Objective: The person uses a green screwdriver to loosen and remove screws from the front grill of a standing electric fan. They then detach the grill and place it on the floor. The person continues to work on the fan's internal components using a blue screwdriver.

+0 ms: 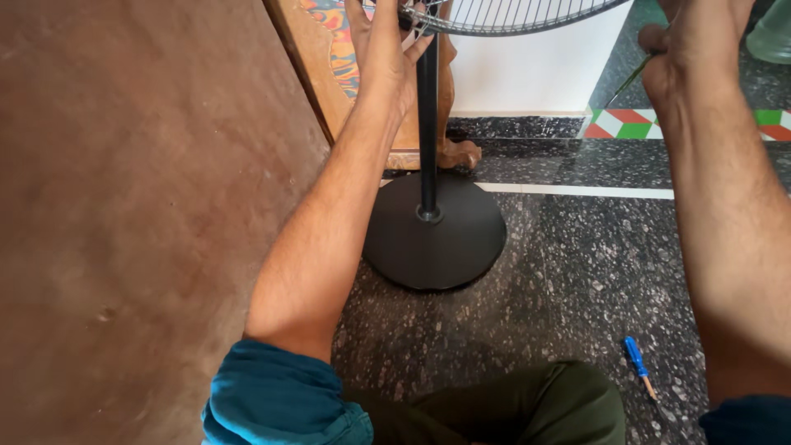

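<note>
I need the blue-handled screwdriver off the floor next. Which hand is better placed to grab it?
Right. The blue-handled screwdriver lies on the speckled floor below the right hand; the left hand grips the wire fan guard.

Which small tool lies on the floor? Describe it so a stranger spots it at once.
Start at the round black fan base on the dark speckled stone floor. Look right and toward the camera, near the green trouser knee. There lies a small screwdriver, alone on the floor, with a bright blue handle and a short metal shaft.
</note>
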